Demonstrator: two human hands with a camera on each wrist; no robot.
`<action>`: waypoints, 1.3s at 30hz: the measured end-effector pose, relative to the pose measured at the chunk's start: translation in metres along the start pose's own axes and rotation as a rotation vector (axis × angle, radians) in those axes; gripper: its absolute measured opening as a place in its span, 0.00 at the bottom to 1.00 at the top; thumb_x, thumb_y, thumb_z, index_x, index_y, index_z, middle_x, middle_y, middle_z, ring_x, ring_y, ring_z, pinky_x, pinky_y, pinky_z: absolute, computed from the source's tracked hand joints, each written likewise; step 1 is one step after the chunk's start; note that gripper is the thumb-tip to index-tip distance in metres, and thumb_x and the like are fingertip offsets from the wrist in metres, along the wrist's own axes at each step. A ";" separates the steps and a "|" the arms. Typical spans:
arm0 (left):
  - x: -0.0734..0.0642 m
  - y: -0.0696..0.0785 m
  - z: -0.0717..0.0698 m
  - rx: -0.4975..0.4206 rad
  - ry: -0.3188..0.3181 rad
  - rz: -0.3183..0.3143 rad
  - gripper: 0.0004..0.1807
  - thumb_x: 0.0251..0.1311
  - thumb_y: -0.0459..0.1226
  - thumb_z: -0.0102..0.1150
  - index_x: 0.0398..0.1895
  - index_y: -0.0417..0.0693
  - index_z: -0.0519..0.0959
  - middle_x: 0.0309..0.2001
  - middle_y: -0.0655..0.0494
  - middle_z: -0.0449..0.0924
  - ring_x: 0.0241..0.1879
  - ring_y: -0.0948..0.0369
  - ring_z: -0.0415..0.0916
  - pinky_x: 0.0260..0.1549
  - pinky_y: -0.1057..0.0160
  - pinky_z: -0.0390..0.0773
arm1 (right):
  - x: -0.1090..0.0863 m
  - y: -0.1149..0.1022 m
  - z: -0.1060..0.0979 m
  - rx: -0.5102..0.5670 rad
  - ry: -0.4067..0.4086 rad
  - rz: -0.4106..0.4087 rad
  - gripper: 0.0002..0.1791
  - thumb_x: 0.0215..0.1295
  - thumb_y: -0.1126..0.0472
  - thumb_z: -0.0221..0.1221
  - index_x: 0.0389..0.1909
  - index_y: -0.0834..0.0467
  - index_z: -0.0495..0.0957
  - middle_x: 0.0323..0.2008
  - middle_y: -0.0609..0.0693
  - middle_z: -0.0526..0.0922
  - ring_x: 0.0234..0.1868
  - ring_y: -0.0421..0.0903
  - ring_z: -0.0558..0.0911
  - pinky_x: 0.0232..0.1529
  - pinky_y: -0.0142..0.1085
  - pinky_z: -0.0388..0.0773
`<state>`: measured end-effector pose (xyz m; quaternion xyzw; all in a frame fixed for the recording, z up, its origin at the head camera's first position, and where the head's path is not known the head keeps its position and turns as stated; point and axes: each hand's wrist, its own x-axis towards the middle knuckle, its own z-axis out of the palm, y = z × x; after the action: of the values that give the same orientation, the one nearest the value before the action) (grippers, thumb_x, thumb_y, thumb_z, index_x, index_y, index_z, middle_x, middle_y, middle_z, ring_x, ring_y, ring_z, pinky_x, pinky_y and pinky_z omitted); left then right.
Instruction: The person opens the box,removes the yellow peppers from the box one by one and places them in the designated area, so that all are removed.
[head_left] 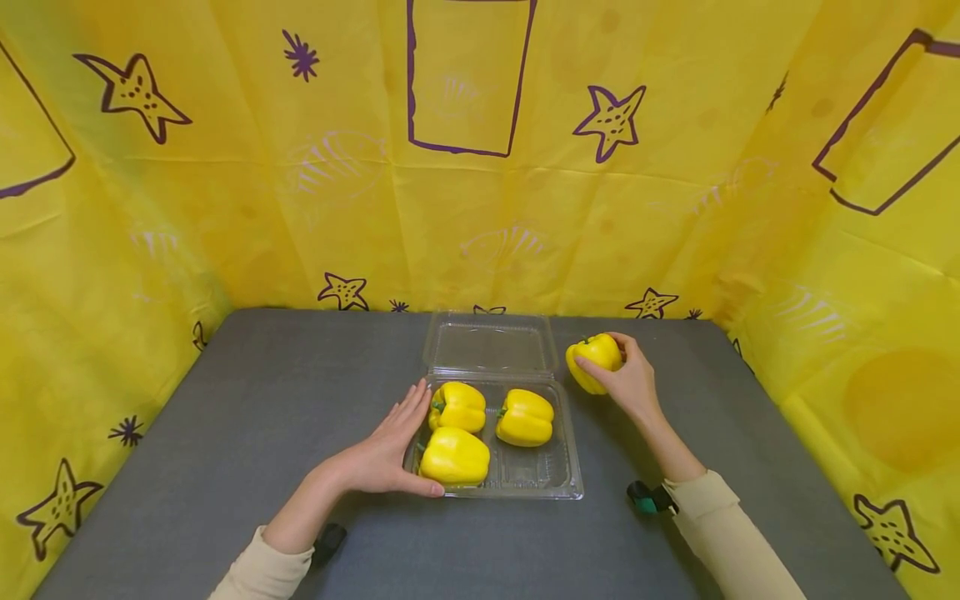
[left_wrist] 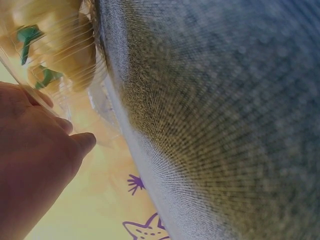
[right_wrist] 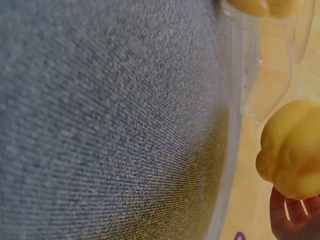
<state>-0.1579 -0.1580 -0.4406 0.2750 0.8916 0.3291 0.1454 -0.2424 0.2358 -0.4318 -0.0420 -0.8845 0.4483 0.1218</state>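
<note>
My right hand (head_left: 633,382) grips a yellow bell pepper (head_left: 592,362) to the right of a clear plastic clamshell container (head_left: 566,482). In the right wrist view, fingers (right_wrist: 278,215) curve under that pepper (right_wrist: 295,150). Along the container's left wall lies my left hand (head_left: 382,454), its fingers straight and spread, thumb at the front corner. Inside the container are a back-left pepper (head_left: 459,407), a front-left pepper (head_left: 453,457) and a back-right pepper (head_left: 525,418). The left wrist view shows green stems (left_wrist: 29,35) through the ridged plastic beside the left hand (left_wrist: 40,145).
The container's clear lid (head_left: 491,346) lies opened back toward the far table edge. Everything stands on a dark grey table (head_left: 300,375). A yellow patterned cloth (head_left: 337,217) hangs behind and at both sides. Dark straps (head_left: 651,497) sit at the wrists.
</note>
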 end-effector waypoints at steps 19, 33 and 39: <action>0.000 0.000 0.001 0.010 0.012 0.024 0.73 0.43 0.64 0.71 0.77 0.42 0.32 0.77 0.50 0.20 0.75 0.53 0.22 0.69 0.41 0.34 | 0.019 0.011 0.007 -0.071 -0.022 0.061 0.47 0.51 0.37 0.69 0.65 0.60 0.65 0.59 0.60 0.72 0.55 0.58 0.72 0.54 0.51 0.73; -0.001 0.001 0.001 0.001 0.014 0.029 0.73 0.43 0.63 0.71 0.77 0.42 0.32 0.77 0.51 0.20 0.75 0.53 0.22 0.70 0.41 0.34 | 0.028 0.016 0.011 -0.168 -0.047 0.065 0.48 0.51 0.34 0.66 0.64 0.62 0.66 0.57 0.62 0.73 0.53 0.59 0.72 0.52 0.53 0.71; 0.000 0.000 0.001 -0.004 0.013 0.027 0.72 0.44 0.63 0.71 0.77 0.42 0.32 0.77 0.51 0.20 0.75 0.53 0.21 0.69 0.41 0.34 | 0.029 0.015 0.014 -0.192 -0.055 0.075 0.49 0.51 0.33 0.66 0.65 0.61 0.65 0.57 0.61 0.73 0.52 0.59 0.73 0.51 0.54 0.71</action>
<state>-0.1570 -0.1576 -0.4412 0.2848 0.8880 0.3345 0.1358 -0.2746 0.2388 -0.4465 -0.0743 -0.9243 0.3665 0.0757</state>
